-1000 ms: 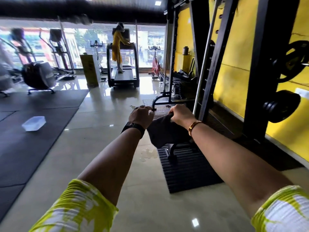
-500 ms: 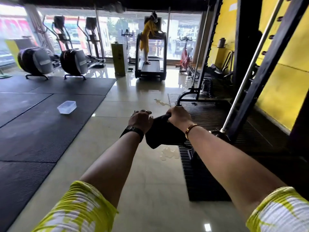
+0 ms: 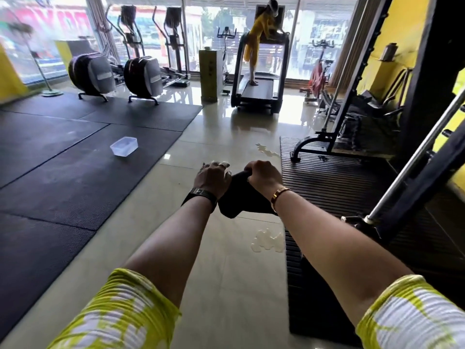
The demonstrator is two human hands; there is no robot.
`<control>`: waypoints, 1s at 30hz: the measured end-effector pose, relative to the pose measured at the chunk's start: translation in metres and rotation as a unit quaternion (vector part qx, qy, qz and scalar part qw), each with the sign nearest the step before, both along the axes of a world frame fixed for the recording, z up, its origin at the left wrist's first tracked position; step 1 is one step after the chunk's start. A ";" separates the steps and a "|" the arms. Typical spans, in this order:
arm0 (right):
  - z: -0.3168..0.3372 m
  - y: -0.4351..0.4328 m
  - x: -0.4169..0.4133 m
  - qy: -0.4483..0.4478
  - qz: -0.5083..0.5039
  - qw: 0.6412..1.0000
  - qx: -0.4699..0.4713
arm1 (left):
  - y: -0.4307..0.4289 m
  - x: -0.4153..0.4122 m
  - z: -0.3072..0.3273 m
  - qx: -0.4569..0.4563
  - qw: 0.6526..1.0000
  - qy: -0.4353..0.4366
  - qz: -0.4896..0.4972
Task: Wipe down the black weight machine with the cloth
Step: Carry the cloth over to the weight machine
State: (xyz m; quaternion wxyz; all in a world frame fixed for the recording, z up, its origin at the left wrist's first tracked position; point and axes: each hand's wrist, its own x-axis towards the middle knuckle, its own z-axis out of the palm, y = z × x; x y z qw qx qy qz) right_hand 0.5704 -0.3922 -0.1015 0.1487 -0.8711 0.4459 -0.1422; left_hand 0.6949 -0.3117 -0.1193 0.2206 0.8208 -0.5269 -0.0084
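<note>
Both arms reach forward in the middle of the frame, with yellow and white patterned sleeves at the bottom edge. The left hand (image 3: 212,178) and the right hand (image 3: 264,177) are close together and hold one dark black cloth (image 3: 241,197) between them. The fingers of both hands are curled closed on the top edge of the cloth, and the rest of the cloth hangs down under the wrists, above the pale glossy tiled floor (image 3: 221,273). The left wrist has a black watch band (image 3: 201,196), and the right wrist has a thin gold bracelet (image 3: 279,193).

The black weight machine with a slanted steel bar (image 3: 415,157) stands at the right side of the frame, against the yellow wall (image 3: 372,41). Its base rests on a black ribbed rubber mat (image 3: 327,182). The hands and the cloth are near the machine, to the left of it, and do not touch it.

A small puddle of water (image 3: 268,241) lies on the floor just beside the left edge of the ribbed mat, below the cloth in the frame. In the left part of the frame, a clear plastic rectangular container (image 3: 124,146) sits on the dark textured floor mats (image 3: 50,172). In the upper middle, a person in yellow clothes (image 3: 256,36) stands on a black treadmill (image 3: 259,89) before the large windows.
</note>
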 end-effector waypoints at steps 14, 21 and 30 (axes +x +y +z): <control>-0.024 -0.112 0.079 -0.021 0.008 1.000 -0.002 | -0.111 0.084 -0.032 0.009 0.999 -0.023 0.037; -0.036 -0.187 0.174 -0.012 0.015 1.000 0.000 | -0.195 0.180 -0.054 0.016 0.999 -0.003 0.028; -0.035 -0.303 0.313 0.000 -0.001 1.000 0.020 | -0.327 0.325 -0.045 0.017 1.000 -0.004 0.010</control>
